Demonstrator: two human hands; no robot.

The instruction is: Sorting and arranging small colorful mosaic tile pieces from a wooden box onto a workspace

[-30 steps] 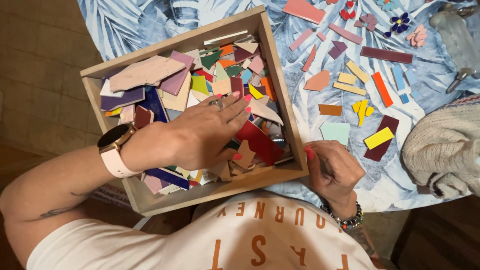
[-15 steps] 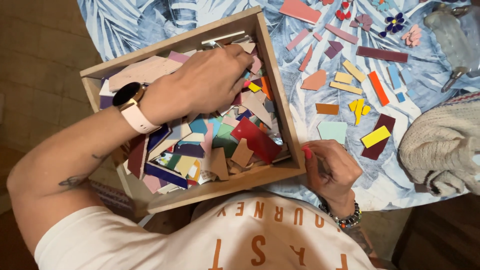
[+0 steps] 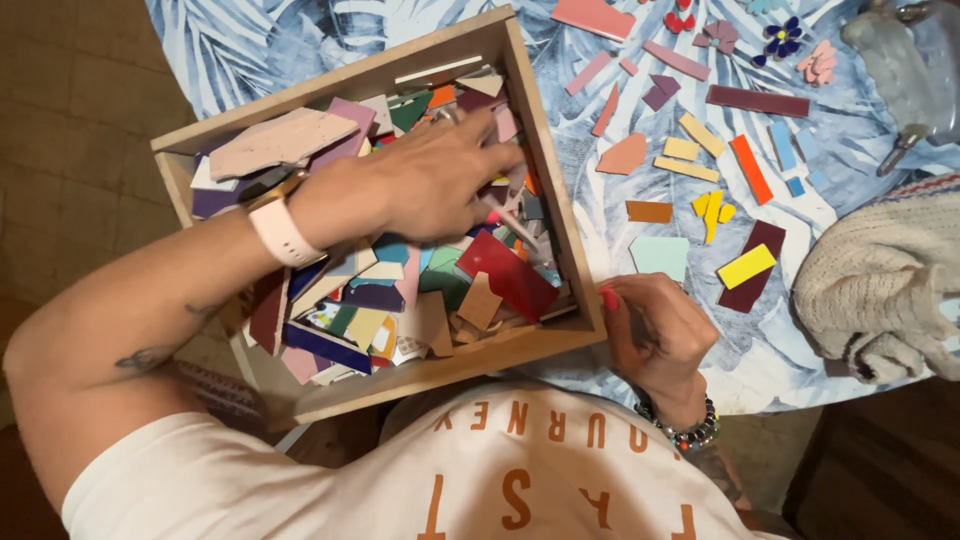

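My left hand (image 3: 430, 180) lies flat, fingers spread, in the tile pieces (image 3: 505, 272) at the wooden box's (image 3: 555, 215) 1 o'clock corner, gripping nothing; right hand (image 3: 655, 335), curled, steadies its 4 o'clock corner.

Our left hand (image 3: 425, 180): forearm bare, reaching forward and across to the right, palm down, fingers (image 3: 490, 150) spread and extended, tips pressed low; a pale strap sits at the wrist. Our right hand (image 3: 655, 330): drawn in near the body, knuckles up, fingers curled loosely inward; a beaded band circles the wrist.
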